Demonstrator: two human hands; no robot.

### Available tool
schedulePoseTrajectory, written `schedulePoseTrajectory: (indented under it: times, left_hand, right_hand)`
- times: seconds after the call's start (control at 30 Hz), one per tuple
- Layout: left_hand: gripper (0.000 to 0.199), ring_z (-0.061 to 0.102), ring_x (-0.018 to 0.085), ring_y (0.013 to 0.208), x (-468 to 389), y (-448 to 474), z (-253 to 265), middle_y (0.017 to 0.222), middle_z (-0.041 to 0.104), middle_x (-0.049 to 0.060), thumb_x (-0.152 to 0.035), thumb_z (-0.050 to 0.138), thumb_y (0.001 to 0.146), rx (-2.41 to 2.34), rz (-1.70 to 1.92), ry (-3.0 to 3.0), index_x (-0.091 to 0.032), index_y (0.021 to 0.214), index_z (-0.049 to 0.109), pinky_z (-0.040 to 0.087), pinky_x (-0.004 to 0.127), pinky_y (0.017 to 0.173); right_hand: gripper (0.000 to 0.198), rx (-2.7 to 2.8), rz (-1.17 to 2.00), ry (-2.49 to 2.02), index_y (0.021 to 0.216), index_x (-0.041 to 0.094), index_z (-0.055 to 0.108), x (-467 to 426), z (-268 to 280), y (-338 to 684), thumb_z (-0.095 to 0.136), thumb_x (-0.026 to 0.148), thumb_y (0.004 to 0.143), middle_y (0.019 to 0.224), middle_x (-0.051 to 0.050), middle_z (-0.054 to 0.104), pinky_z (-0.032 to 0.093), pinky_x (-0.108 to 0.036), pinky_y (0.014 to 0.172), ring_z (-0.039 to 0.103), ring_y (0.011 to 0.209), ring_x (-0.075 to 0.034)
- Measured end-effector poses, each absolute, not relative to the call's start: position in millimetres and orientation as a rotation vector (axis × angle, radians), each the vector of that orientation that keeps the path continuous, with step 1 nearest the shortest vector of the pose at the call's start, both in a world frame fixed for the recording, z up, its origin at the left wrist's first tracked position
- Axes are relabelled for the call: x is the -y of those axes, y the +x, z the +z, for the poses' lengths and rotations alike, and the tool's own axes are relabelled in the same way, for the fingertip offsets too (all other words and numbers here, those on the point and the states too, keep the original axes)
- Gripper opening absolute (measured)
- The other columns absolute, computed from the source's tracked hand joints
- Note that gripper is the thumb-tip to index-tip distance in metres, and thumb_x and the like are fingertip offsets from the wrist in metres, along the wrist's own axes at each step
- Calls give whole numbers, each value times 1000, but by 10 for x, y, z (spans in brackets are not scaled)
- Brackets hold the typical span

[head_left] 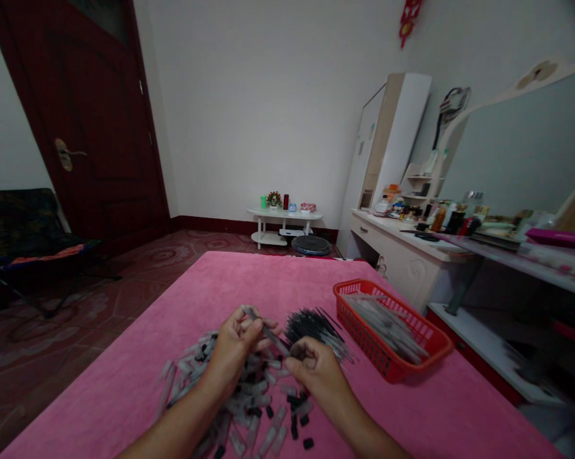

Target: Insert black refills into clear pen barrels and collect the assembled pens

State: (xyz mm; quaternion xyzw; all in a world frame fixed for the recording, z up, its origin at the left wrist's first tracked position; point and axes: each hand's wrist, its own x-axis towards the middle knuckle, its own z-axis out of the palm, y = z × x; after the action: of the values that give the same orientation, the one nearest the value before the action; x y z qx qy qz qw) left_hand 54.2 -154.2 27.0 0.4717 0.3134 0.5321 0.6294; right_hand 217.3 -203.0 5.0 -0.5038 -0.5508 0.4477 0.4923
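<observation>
A slim grey, see-through pen barrel [274, 336] slants between my two hands above the pink cloth. My left hand [240, 338] is closed around its upper end. At the lower end my right hand [316, 364] is closed, thumb and fingers pinching the tip; exactly what sits inside that pinch is hidden. Below the hands spreads a pile of clear pen caps [268, 440] and small black plugs [294, 427], partly covered by my left forearm. Just beyond my right hand lies a bundle of thin pen refills [313, 325] with dark ends.
A red plastic basket [387, 370] holding many clear pen barrels [387, 324] stands on the pink-covered table [249, 274] at the right. Farther right is a white dressing table [407, 233] with bottles. A low white stand [287, 213] is by the far wall.
</observation>
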Motion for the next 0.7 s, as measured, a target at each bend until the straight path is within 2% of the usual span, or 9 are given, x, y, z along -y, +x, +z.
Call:
schedulePoseTrajectory:
  times: [0.13, 0.27, 0.47, 0.7]
  left_hand:
    - [33, 69, 25, 82, 1554, 535, 288, 87, 71, 9, -34, 69, 71, -721, 1223, 1071, -18, 88, 47, 55, 33, 68]
    - [34, 69, 25, 80, 1547, 527, 293, 85, 71, 9, -35, 71, 68, -735, 1229, 1057, -18, 86, 47, 55, 30, 64]
    - [32, 69, 23, 79, 1511, 499, 294, 81, 70, 5, -32, 69, 71, -737, 1272, 1058, -18, 89, 46, 55, 32, 67]
    - [31, 68, 20, 72, 1418, 427, 287, 76, 66, 3, -34, 69, 70, -789, 1380, 979, -17, 86, 48, 51, 25, 58]
  right_hand:
    - [35, 1395, 1142, -1245, 61, 14, 52, 2029, 54, 2167, 50, 45, 78, 50, 2, 50, 29, -20, 40, 42, 39, -7]
    - [23, 1350, 1130, -1275, 68, 15, 55, 2010, 10, 2175, 61, 37, 69, 51, 5, 48, 32, -20, 40, 42, 40, -8]
    - [24, 1421, 1115, -1275, 68, 13, 57, 2011, 42, 2219, 56, 36, 74, 49, 5, 46, 32, -20, 40, 42, 40, -8]
    - [27, 1409, 1226, -1275, 64, 14, 54, 2030, 86, 2239, 59, 40, 70, 48, 4, 50, 31, -18, 38, 42, 38, -7]
